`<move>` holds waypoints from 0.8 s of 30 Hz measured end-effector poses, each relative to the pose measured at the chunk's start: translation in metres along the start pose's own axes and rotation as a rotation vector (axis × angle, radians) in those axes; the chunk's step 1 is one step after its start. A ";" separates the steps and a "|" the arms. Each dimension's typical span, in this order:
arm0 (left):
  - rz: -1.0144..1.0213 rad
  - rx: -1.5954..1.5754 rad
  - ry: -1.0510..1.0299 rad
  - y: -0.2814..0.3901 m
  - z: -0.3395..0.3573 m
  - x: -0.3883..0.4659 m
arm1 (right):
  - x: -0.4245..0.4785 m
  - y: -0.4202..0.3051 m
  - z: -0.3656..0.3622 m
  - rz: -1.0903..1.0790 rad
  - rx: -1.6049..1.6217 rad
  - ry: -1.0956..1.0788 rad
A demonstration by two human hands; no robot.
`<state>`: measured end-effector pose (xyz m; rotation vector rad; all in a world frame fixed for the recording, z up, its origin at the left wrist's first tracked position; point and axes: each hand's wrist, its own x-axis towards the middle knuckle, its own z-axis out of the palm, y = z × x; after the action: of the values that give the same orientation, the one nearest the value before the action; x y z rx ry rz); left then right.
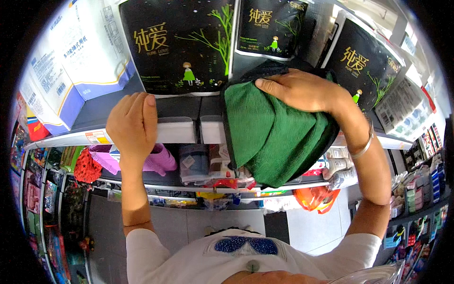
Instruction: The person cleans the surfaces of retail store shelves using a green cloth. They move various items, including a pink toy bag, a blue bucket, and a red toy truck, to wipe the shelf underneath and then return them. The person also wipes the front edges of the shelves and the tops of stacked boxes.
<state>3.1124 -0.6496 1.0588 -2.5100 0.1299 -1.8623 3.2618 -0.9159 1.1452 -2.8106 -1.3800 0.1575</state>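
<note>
My right hand (301,88) is on a green cloth (269,131) with dark edging, thumb over its top edge. Folds of the cloth hang down over the front of the shelf (177,106). Near the shelf's front edge, to the left, my left hand (133,124) is curled into a loose fist. Nothing shows in it, though its palm side is hidden. Just behind the hands stand a large black tissue pack (181,53) and a smaller black pack (269,28), both printed with a figure in green.
White and blue paper packs (88,46) stand at the left, and another black pack (369,60) at the right. The shelf below holds a purple basket (161,159), a red patterned item (87,167) and folded textiles (193,161). Stocked racks (415,198) flank the tiled floor (177,227).
</note>
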 end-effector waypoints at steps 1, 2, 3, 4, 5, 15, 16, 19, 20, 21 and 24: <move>0.020 0.018 0.015 -0.002 -0.004 0.002 | 0.013 -0.004 -0.013 0.108 -0.089 -0.174; 0.020 0.035 0.000 -0.005 -0.008 0.002 | 0.031 0.000 -0.012 0.135 -0.184 -0.193; 0.015 0.018 -0.003 -0.003 -0.007 0.004 | 0.045 0.016 -0.011 0.069 -0.224 -0.228; 0.015 0.020 -0.022 -0.004 -0.008 0.002 | 0.060 0.018 -0.006 0.092 -0.228 -0.213; 0.016 0.008 0.002 -0.001 -0.008 0.004 | 0.065 0.021 -0.007 0.136 -0.240 -0.196; 0.039 0.060 0.029 -0.007 -0.004 -0.001 | 0.002 0.009 0.004 -0.203 0.176 0.012; 0.030 0.055 0.006 -0.006 -0.005 -0.002 | -0.010 0.018 0.009 -0.324 0.268 0.042; 0.056 0.047 0.003 -0.005 -0.006 -0.001 | -0.050 0.010 0.006 -0.384 0.399 0.111; 0.076 0.060 0.033 -0.008 -0.009 -0.001 | -0.061 0.003 0.009 -0.307 0.550 0.157; 0.087 0.043 0.078 -0.006 -0.005 0.000 | -0.078 0.003 0.021 -0.257 0.607 0.379; 0.084 0.031 0.080 -0.007 -0.004 0.001 | -0.110 0.049 0.027 -0.304 0.614 0.588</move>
<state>3.1097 -0.6431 1.0613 -2.3721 0.2025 -1.9169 3.2311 -1.0341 1.1253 -1.9098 -1.2938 -0.2003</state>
